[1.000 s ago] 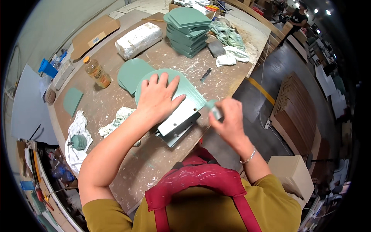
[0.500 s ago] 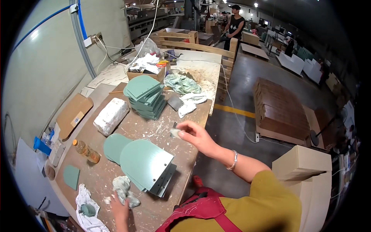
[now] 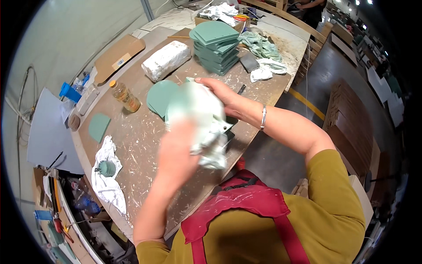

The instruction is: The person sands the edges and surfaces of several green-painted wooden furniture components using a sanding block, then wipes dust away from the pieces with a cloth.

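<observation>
The cloth [image 3: 213,147], white with pale green on it, is right between your two hands, bunched up on top of a green board [image 3: 226,126] on the table [image 3: 145,149]. Your left hand [image 3: 178,149] is on the near, left side of the cloth, and your right hand [image 3: 224,94] is on the far, right side. The cloth is longer one way: it runs from up by your right fingertips down toward your belly, leaning a little to the right at the bottom. Its crumpled low end is nearer to your left hand, and its top end is nearer to your right hand. The green board under it looks like it points from far left to near right, but the cloth hides most of it. You can see its near right corner, with a small dark hole, poking out past the cloth. Your left hand is so blurry that I can't tell if it is open or holding the cloth. Your right hand has its fingers reaching left along the top edge, but I can't tell if they pinch the cloth, the board or both. Just past your left hand, a rounded green piece [image 3: 161,97] lies beside the board.
</observation>
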